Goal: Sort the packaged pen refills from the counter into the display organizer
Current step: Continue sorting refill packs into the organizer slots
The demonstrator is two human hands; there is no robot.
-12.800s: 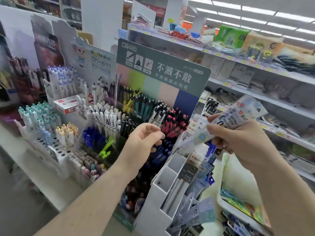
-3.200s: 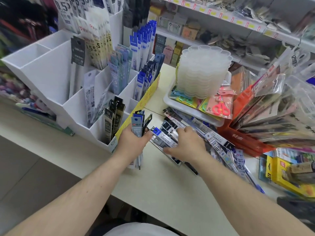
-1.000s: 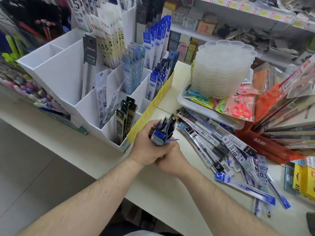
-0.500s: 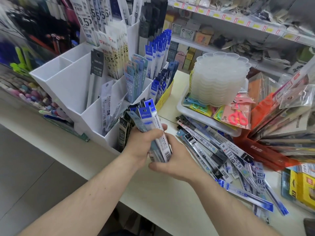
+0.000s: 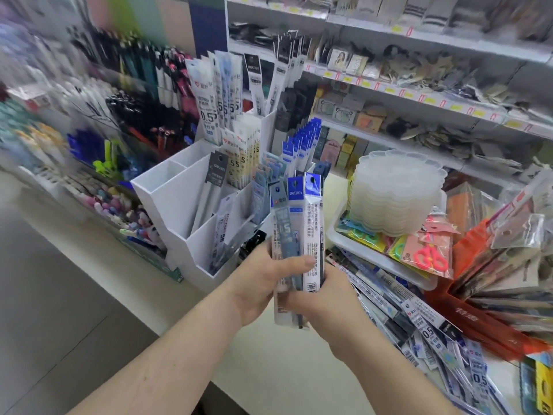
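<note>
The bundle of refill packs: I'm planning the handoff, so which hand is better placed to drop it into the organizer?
Probably the left hand. It grips the bundle of refill packs on the side facing the white organizer, while the right hand supports it from the side near the loose refills.

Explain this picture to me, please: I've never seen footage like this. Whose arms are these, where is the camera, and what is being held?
No machine here: a person wears a camera on the head, looking forward and down, so both arms reach in from below. The left hand and right hand together grip a bundle of packaged pen refills, held upright above a pale counter. Behind the bundle stands a white display organizer whose compartments hold more refill packs. To the right, loose refill packs lie heaped on the counter, beside a white tray carrying a stack of clear plastic dishes.
</note>
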